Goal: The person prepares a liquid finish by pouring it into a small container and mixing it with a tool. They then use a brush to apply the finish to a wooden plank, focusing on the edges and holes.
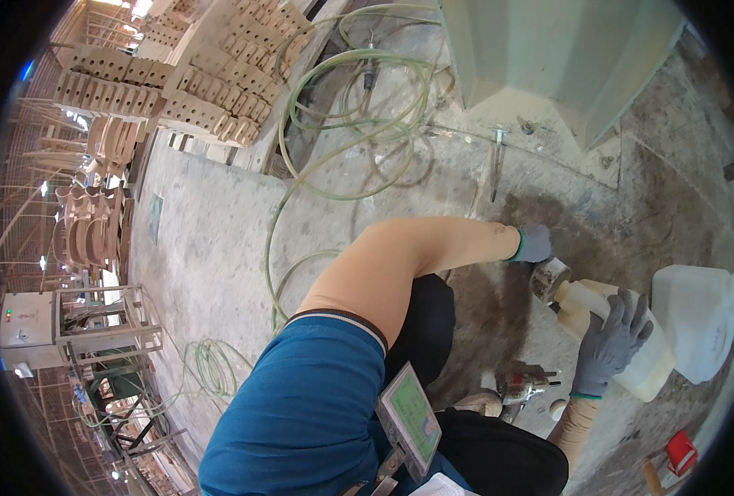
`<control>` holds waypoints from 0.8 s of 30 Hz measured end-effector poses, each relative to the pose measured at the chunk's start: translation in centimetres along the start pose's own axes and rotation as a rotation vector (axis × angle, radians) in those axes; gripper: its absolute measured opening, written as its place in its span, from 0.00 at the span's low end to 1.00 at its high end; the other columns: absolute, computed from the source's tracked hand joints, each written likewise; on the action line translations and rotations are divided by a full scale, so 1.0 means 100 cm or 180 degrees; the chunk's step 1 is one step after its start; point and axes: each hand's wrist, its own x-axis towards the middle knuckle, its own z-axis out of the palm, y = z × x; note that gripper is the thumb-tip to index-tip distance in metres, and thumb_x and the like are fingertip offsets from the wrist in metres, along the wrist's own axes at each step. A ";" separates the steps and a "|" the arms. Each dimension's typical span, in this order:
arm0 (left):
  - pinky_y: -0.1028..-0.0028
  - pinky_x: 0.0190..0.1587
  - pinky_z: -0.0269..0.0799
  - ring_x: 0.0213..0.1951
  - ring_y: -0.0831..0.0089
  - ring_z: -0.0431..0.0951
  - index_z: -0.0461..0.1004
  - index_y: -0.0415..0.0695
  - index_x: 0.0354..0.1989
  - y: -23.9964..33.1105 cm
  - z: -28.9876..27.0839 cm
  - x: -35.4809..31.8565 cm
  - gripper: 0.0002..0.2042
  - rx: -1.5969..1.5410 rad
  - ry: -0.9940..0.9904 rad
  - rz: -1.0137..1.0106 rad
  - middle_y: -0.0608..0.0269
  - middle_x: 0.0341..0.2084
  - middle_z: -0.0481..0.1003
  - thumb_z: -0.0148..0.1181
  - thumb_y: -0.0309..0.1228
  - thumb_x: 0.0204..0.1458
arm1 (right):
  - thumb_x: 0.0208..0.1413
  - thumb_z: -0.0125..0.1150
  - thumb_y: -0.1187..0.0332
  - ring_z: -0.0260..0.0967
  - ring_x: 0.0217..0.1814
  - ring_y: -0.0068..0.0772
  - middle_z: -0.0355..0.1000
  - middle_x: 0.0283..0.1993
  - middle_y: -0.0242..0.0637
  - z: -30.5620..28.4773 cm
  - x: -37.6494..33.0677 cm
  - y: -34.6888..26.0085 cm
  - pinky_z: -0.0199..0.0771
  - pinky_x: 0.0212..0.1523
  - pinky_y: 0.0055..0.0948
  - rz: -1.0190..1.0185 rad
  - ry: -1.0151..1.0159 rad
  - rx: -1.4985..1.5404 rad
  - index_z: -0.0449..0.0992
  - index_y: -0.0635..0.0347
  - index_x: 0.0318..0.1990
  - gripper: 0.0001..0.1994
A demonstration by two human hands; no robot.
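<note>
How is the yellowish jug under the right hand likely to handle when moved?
The jug looks like translucent plastic, so its walls may flex under the right hand. Its smooth-looking sides could slip somewhat. With its neck angled toward the cup, any liquid inside would probably shift that way.

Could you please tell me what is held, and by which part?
Right grip holds the yellowish jug mid-body; left grip is at the metal cup, exact hold unclear.
</note>
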 end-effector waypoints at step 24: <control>0.59 0.44 0.71 0.39 0.52 0.76 0.77 0.46 0.33 0.025 -0.042 -0.021 0.10 -0.0753 -0.0236 -0.0978 0.48 0.31 0.76 0.55 0.34 0.44 | 0.40 0.61 0.69 0.51 0.67 0.45 0.65 0.55 0.30 -0.003 0.002 -0.002 0.41 0.65 0.52 -0.0025 -0.0004 0.0098 0.69 0.52 0.43 0.18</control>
